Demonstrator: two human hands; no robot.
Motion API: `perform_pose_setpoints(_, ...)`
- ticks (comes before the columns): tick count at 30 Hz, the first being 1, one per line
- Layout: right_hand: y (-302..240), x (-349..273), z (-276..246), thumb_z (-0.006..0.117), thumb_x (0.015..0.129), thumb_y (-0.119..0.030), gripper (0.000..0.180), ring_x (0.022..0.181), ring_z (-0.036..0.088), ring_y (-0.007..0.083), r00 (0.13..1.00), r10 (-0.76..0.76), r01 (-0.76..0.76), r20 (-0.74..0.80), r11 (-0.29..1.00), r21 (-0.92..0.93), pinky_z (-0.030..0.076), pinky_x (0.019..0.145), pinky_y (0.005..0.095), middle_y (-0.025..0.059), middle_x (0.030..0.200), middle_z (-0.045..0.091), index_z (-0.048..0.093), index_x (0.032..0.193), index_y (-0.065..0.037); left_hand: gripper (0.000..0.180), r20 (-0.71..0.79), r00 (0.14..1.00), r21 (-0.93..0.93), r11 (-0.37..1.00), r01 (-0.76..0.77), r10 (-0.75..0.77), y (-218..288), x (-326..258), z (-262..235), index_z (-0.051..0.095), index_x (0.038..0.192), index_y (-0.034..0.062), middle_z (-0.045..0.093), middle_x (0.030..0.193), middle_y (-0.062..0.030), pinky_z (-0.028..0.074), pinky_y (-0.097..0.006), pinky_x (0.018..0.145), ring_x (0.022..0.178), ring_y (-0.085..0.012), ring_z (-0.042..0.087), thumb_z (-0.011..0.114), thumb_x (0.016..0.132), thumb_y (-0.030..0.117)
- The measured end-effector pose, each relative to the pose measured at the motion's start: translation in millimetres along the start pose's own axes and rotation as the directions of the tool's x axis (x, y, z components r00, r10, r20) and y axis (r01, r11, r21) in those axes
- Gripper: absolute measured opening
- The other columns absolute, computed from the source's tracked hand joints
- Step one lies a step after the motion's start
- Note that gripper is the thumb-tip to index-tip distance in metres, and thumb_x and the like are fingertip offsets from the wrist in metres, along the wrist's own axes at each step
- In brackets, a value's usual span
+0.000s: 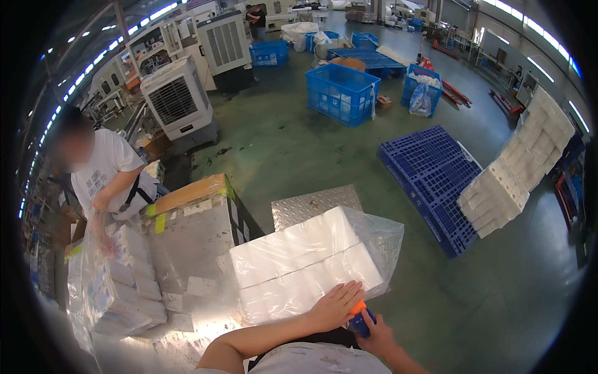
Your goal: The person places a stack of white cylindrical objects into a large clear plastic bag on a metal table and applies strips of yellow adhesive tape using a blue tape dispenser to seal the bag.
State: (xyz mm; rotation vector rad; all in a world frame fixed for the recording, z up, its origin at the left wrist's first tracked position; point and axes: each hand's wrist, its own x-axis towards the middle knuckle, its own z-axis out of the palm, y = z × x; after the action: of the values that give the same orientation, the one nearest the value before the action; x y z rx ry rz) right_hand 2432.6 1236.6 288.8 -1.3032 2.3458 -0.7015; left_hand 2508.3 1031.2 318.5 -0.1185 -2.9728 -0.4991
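At the right edge of a scuffed grey metal table [190,249], the white, boxy, paper-like bundle [296,252] is already inside a clear plastic bag [385,240] (its loose right end seems left to close), left hand [337,306] flat on top, right hand [379,340] gripping a blue-and-orange handheld tool [359,323].

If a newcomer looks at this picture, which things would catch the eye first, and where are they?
Probably the large clear-wrapped white bundle at lower centre, with the left hand at its near edge. Next, the blue-and-orange tool in the right hand, below that bundle's right end. Then the dark blue pallet at right.
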Motion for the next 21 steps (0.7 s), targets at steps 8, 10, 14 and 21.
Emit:
perform_pose_setpoints(8, 11.1, -22.5, 6.1, 0.077, 0.066, -0.031, 0.075, 0.076, 0.061, 0.0372, 0.996, -0.020, 0.021, -0.084, 1.000, 0.006, 0.053, 0.063, 0.0428, 0.0199, 0.101, 0.052, 0.045, 0.132, -0.017, 0.073, 0.119, 0.993, -0.004, 1.000, -0.015, 0.015, -15.8, 2.7, 1.1, 0.029, 0.140, 0.0024, 0.027, 0.148, -0.0136, 0.019, -0.043, 0.111, 0.137, -0.0261, 0.025, 0.046, 0.089, 0.051)
perform_pose_setpoints(10, 11.8, -33.2, 6.7, 0.078, 0.066, -0.031, 0.074, 0.077, 0.061, 0.0368, 0.985, -0.072, 0.070, -0.158, 0.997, -0.022, 0.053, 0.062, 0.0424, 0.0196, 0.100, 0.052, 0.047, 0.131, -0.018, 0.071, 0.108, 0.994, 0.009, 1.000, -0.005, 0.004, -17.8, 3.1, -0.3, 0.028, 0.141, 0.0030, 0.027, 0.148, -0.0132, 0.019, -0.043, 0.111, 0.137, -0.0257, 0.025, 0.046, 0.090, 0.048)
perform_pose_setpoints(14, 7.0, -62.7, -11.0, 0.078, 0.065, -0.028, 0.072, 0.073, 0.060, 0.0347, 0.992, -0.023, 0.013, -0.120, 0.996, -0.084, 0.052, 0.060, 0.0416, 0.0180, 0.096, 0.052, 0.048, 0.130, -0.021, 0.065, 0.114, 0.993, 0.038, 0.999, 0.000, -0.004, -19.6, 7.0, 1.7, 0.028, 0.141, 0.0036, 0.027, 0.148, -0.0130, 0.019, -0.043, 0.111, 0.137, -0.0247, 0.025, 0.049, 0.090, 0.039)
perform_pose_setpoints(21, 26.4, -118.5, -24.4, 0.076, 0.064, -0.023, 0.074, 0.071, 0.059, 0.0316, 0.998, 0.067, -0.066, -0.003, 0.970, -0.234, 0.052, 0.058, 0.0394, 0.0153, 0.091, 0.050, 0.047, 0.132, -0.025, 0.062, 0.065, 0.998, -0.017, 1.000, 0.013, -0.012, -18.2, 14.0, 12.0, 0.032, 0.138, 0.0007, 0.031, 0.145, -0.0146, 0.022, -0.043, 0.109, 0.135, -0.0265, 0.029, 0.054, 0.087, 0.030)
